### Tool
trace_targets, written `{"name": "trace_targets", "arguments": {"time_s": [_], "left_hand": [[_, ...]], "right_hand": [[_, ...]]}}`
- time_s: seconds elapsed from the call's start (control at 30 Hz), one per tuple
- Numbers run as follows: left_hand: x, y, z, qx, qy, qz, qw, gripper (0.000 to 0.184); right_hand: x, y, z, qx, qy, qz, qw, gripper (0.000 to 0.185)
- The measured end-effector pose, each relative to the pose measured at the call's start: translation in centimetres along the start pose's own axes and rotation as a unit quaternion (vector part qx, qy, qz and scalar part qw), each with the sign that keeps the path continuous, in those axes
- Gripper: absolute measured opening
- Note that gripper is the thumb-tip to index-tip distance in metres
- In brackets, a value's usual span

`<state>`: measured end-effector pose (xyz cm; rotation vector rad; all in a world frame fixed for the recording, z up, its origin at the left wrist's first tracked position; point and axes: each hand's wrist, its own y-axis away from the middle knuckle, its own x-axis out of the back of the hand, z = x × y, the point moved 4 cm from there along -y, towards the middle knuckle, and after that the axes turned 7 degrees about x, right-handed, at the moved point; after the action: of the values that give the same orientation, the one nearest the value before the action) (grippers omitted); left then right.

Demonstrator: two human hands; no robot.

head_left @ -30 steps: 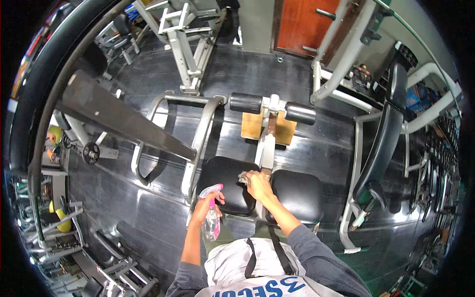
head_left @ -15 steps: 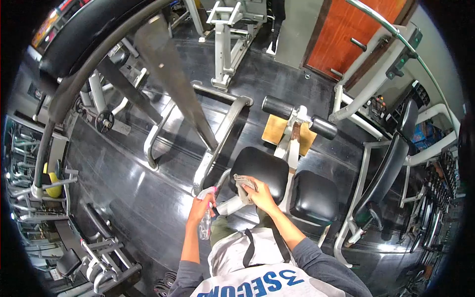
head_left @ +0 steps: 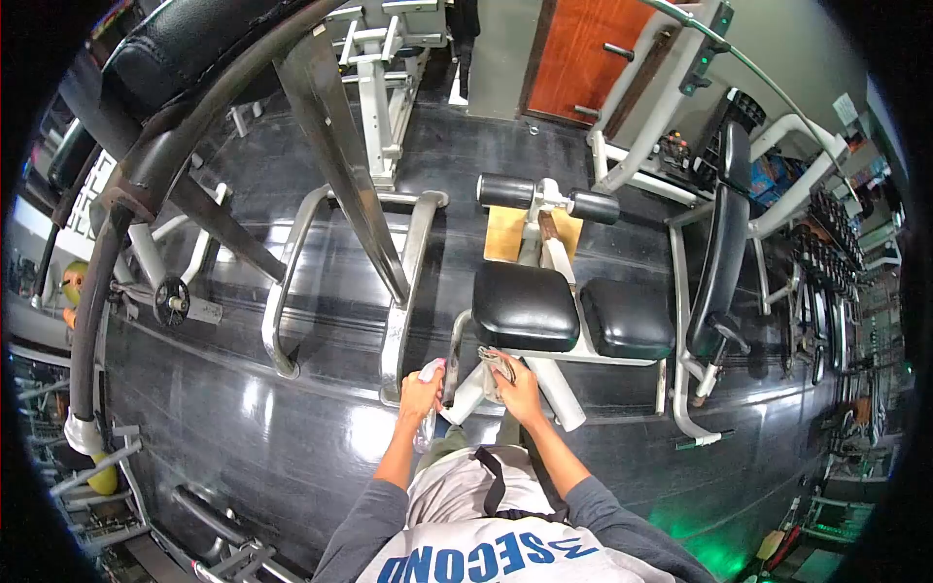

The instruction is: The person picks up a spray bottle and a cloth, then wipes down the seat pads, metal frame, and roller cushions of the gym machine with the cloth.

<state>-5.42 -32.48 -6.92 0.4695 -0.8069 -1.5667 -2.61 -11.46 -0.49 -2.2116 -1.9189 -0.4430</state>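
Black floor (head_left: 311,437) is spread beneath a gym room, where an orange-red door (head_left: 569,63) is set in the far wall and weight machines are placed all around. Directly ahead, two black seat pads (head_left: 526,309) are mounted side by side on a white frame (head_left: 562,394), with two black rollers (head_left: 505,189) and a wooden board (head_left: 502,233) seen beyond them. To the right, a black backrest (head_left: 715,272) is held by another machine. A spray bottle (head_left: 425,432) with a pink-and-white top is gripped in the left hand (head_left: 421,396), its fingers curled around the upper part. A crumpled grey-beige cloth (head_left: 497,369) is pinched between the thumb and fingers of the right hand (head_left: 520,391), at the near edge of the left pad; whether the pad is touched cannot be told.
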Motion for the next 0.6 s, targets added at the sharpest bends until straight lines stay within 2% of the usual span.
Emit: {"name": "trace_targets", "arguments": {"time_s": [0.13,0.2,0.23,0.27,0.3,0.37,0.43,0.57,0.6], "left_hand": [[0.8,0.4,0.3,-0.016,-0.019,-0.022,0.999,0.039],[1.2,0.8,0.1,-0.06,0.023,-0.021,0.998,0.038],[1.4,1.0,-0.2,-0.058,0.025,-0.019,0.998,0.038],[1.6,1.1,-0.4,-0.062,0.04,-0.014,0.997,0.038],[2.0,1.5,-0.3,-0.065,0.055,-0.008,0.996,0.038],[2.6,1.9,-0.2,-0.034,0.043,-0.007,0.998,0.038],[2.7,1.7,-0.5,-0.011,-0.001,-0.013,1.0,0.04],[2.7,1.2,-1.2,0.001,0.024,-0.054,0.998,0.041],[2.8,1.4,-1.2,0.029,0.016,-0.066,0.997,0.039]], "right_hand": [[-1.1,1.0,0.7,0.0,0.049,0.053,0.997,0.034],[-2.0,0.6,0.7,0.011,0.059,0.05,0.997,0.035],[-2.4,0.4,0.6,0.02,0.067,0.046,0.997,0.037],[-3.1,-0.2,0.8,0.075,0.096,0.024,0.992,0.044],[-3.9,-0.9,1.8,0.075,0.094,0.02,0.993,0.044],[-5.5,-2.4,2.9,0.112,0.111,0.004,0.987,0.053],[-6.0,-3.7,2.4,0.087,0.12,0.003,0.989,0.056],[-6.1,-3.8,1.4,0.05,0.088,0.059,0.993,0.058],[-6.0,-3.7,0.9,0.065,0.103,0.068,0.99,0.058]]}}
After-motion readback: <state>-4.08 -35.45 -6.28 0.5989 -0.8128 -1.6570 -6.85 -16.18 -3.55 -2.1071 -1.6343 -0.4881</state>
